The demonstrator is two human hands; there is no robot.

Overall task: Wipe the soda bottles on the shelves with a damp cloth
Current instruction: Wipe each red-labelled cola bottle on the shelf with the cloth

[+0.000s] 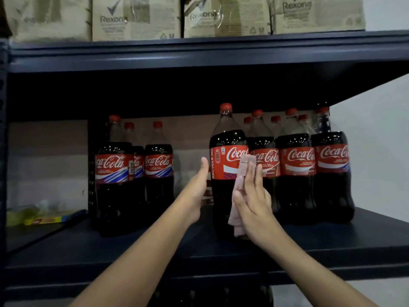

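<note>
Bottles (115, 173) stand in a bunch at the left of the shelf (132, 247), with a yellow pack (51, 219) lying further left in the corner. Next comes my left hand (195, 193). It is open, fingers straight, thumb up, beside the front bottle (223, 173). I cannot tell if my palm is touching the bottle, and it holds nothing. The front bottle stands up straight, pulled out ahead of the others. My right hand (252, 202) is flat too, pressing the pink cloth (242, 173) on the bottle's right side, over the red label and down. Right of that, a row of bottles (314, 173) stands close together near the wall. Boxes (137, 18) sit on the shelf above.

I think the bottle could tip or slide if I rub hard, because neither hand really holds it. It could bump the row and knock one down. The cloth could also slip from under my flat fingers.
</note>
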